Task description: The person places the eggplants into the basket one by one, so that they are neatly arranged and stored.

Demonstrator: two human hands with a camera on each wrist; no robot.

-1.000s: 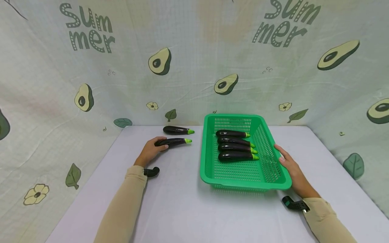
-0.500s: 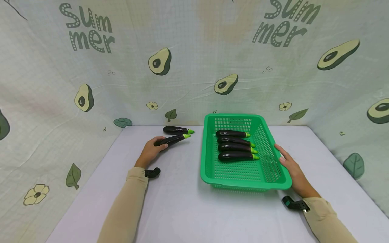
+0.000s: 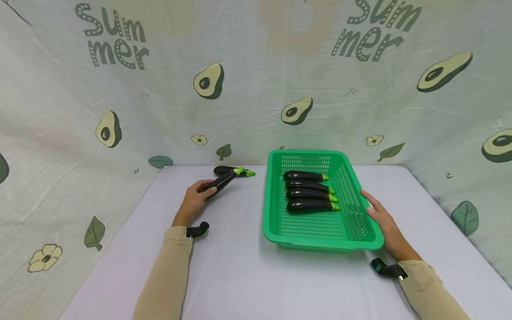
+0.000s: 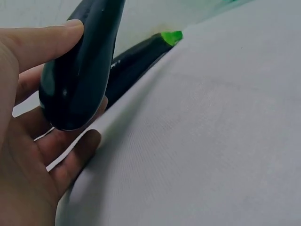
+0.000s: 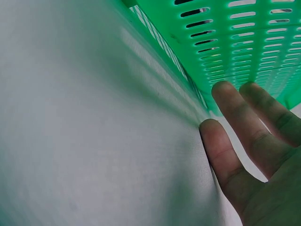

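Observation:
My left hand (image 3: 194, 200) holds an eggplant (image 3: 222, 181) near its thick end, thumb on one side and fingers on the other. Its green stem tilts up toward the back right. Behind it, a second eggplant (image 3: 224, 170) lies on the table, partly covered by the held one in the head view. A green plastic basket (image 3: 320, 244) stands right of centre with several eggplants (image 3: 309, 206) in a row inside. At the basket's right side rests my right hand (image 3: 384, 221). In the right wrist view its fingers (image 5: 256, 134) are straight, against or close beside the slotted wall.
A white cloth covers the table (image 3: 240, 275). Behind and at the sides hangs a curtain (image 3: 248, 58) printed with avocados, leaves and lettering. Both wrists carry a small black device, such as the left wrist camera (image 3: 198, 230).
The eggplant in my left hand has swung its stem end up and back, now overlapping the one behind. My left hand has shifted slightly left. The right hand and basket stay put.

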